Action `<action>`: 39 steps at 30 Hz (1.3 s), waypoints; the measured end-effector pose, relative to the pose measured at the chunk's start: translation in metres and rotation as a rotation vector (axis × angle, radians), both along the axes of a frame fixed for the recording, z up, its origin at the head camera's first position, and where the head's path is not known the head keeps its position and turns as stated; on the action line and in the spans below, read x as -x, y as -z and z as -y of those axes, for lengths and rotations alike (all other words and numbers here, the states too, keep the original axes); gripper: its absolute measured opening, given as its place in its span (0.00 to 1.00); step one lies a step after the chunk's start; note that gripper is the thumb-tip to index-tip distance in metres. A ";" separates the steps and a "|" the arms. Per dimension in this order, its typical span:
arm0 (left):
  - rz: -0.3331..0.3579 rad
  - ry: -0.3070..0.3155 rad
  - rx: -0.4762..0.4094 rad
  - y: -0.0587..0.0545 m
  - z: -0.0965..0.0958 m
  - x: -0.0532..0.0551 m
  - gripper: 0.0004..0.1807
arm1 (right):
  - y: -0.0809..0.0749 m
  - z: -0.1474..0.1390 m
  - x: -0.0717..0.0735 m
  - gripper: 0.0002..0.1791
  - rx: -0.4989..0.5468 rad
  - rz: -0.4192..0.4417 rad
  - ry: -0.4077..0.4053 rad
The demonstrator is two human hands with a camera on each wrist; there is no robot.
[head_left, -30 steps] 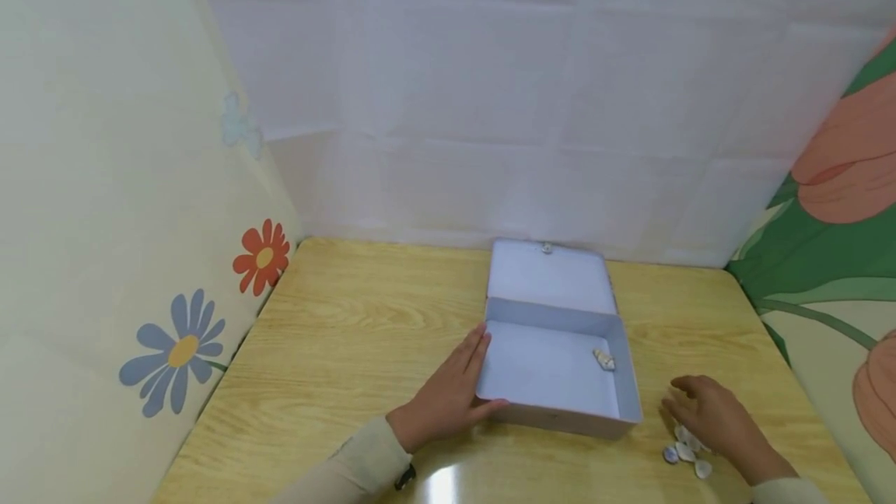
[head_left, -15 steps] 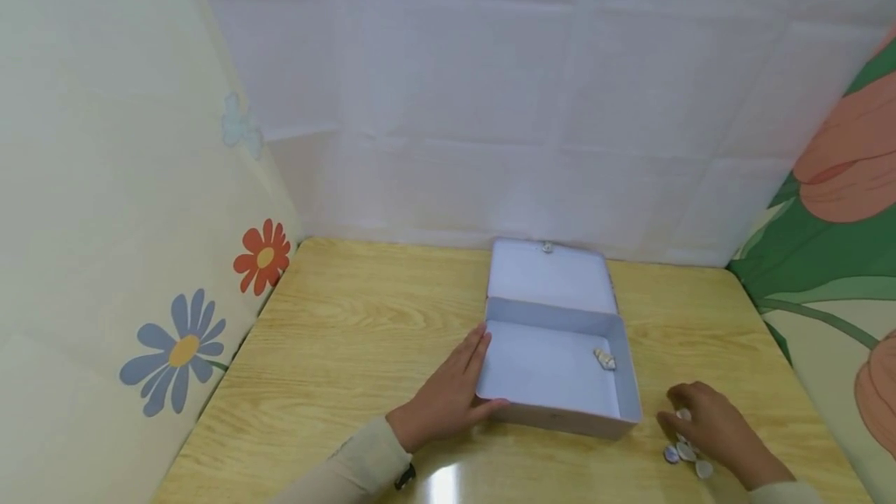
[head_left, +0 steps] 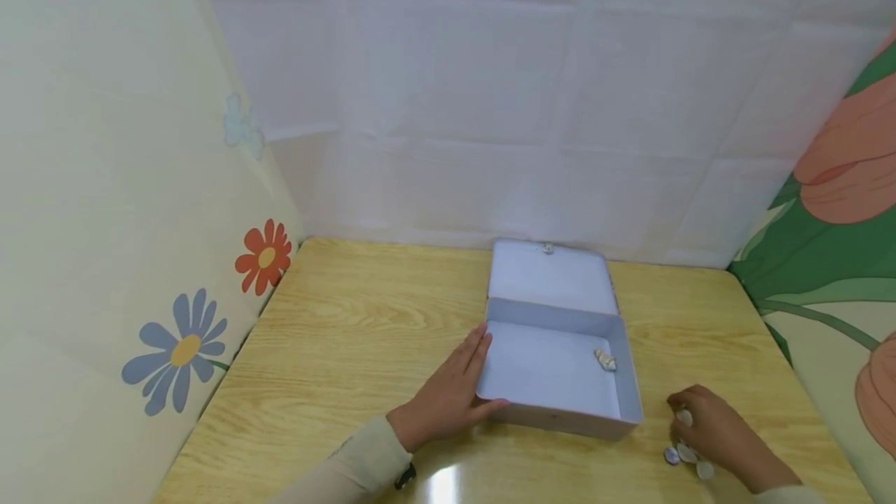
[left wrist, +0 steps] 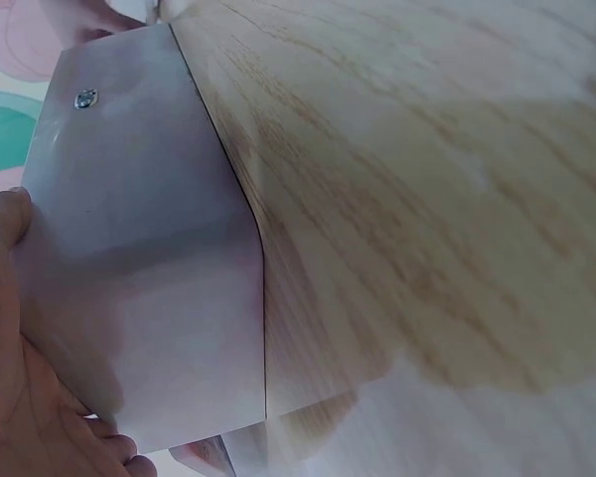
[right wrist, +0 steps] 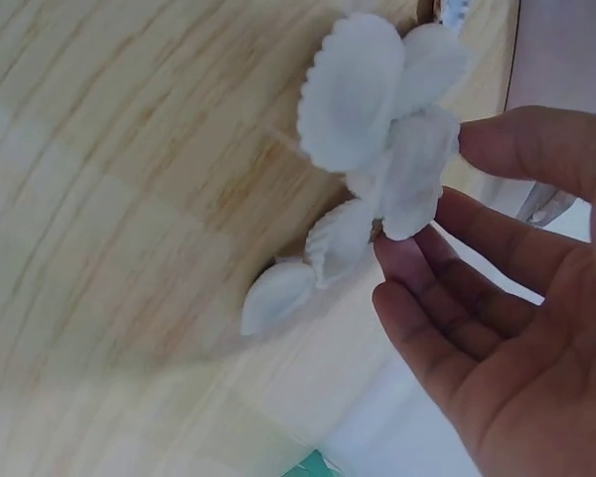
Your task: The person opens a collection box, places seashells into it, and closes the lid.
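An open-lidded box [head_left: 542,372], pale blue-white inside, stands on the table with its lid [head_left: 549,278] tipped back. My left hand [head_left: 448,399] rests against its near left corner, fingers straight along the left side and thumb on the front wall [left wrist: 129,169]. Inside, near the right wall, lies a small knobbly, whitish spiral seashell [head_left: 605,360]. To the right of the box, my right hand [head_left: 721,430] pinches a white ribbed seashell [right wrist: 419,174] between thumb and fingers. Several other white shells [right wrist: 353,94] lie against it on the table; the hand partly hides them in the head view.
The wood-grain table [head_left: 364,317] meets a white cloth backdrop [head_left: 448,99] behind the box. Flower-patterned panels flank it, with a blue flower [head_left: 185,350] on the left and large pink petals [head_left: 854,154] on the right.
My right hand has come down a little onto the shells, and its fingers have closed round one of them. The left hand and the box have kept their place.
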State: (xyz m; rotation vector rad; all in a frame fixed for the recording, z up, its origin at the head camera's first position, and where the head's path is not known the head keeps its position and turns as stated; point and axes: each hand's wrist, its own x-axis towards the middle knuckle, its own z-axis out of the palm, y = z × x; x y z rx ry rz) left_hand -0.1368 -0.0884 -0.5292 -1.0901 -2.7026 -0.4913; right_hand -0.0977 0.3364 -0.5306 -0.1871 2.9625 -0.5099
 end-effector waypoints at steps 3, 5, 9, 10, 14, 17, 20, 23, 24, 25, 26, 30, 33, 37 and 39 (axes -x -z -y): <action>-0.001 -0.001 0.004 0.001 0.000 0.000 0.55 | 0.001 -0.001 -0.002 0.17 -0.005 -0.023 -0.018; -0.003 -0.001 0.002 0.001 0.000 0.001 0.55 | 0.002 0.000 -0.004 0.16 0.000 -0.039 -0.018; -0.021 0.006 -0.008 0.001 -0.001 0.001 0.55 | 0.001 0.001 -0.006 0.14 -0.012 -0.067 -0.005; -0.027 0.007 -0.009 0.001 -0.001 0.001 0.55 | 0.001 0.001 -0.006 0.14 -0.020 -0.071 0.001; -0.038 0.009 -0.007 0.001 -0.002 0.001 0.55 | -0.001 0.001 -0.005 0.13 -0.063 -0.042 0.037; -0.025 0.005 -0.002 0.001 -0.001 0.001 0.55 | -0.002 0.000 -0.004 0.13 -0.082 -0.013 0.053; -0.004 0.000 0.004 0.000 -0.001 0.001 0.55 | -0.003 0.000 -0.005 0.12 -0.082 -0.013 0.053; 0.010 -0.005 0.007 0.000 0.000 0.001 0.55 | -0.004 0.000 -0.005 0.10 -0.073 -0.022 0.042; 0.010 -0.006 0.007 0.000 0.000 0.001 0.55 | -0.005 0.000 -0.005 0.10 -0.073 -0.024 0.038; 0.006 -0.006 0.007 0.000 0.000 0.002 0.55 | -0.005 0.000 -0.004 0.10 -0.072 -0.025 0.035; 0.004 -0.006 0.004 0.000 0.000 0.001 0.55 | -0.005 0.000 -0.004 0.10 -0.071 -0.021 0.034; -0.008 -0.004 -0.003 0.000 -0.001 0.001 0.55 | -0.005 0.000 -0.001 0.09 -0.066 0.006 0.034; 0.003 -0.008 -0.001 0.000 -0.001 0.001 0.56 | -0.004 -0.001 0.000 0.09 -0.055 0.030 0.035; 0.022 -0.011 0.008 -0.001 -0.001 0.001 0.56 | -0.004 -0.001 0.002 0.10 -0.047 0.051 0.048; 0.025 -0.010 0.011 -0.002 -0.001 0.000 0.56 | -0.004 -0.001 0.002 0.10 -0.042 0.054 0.055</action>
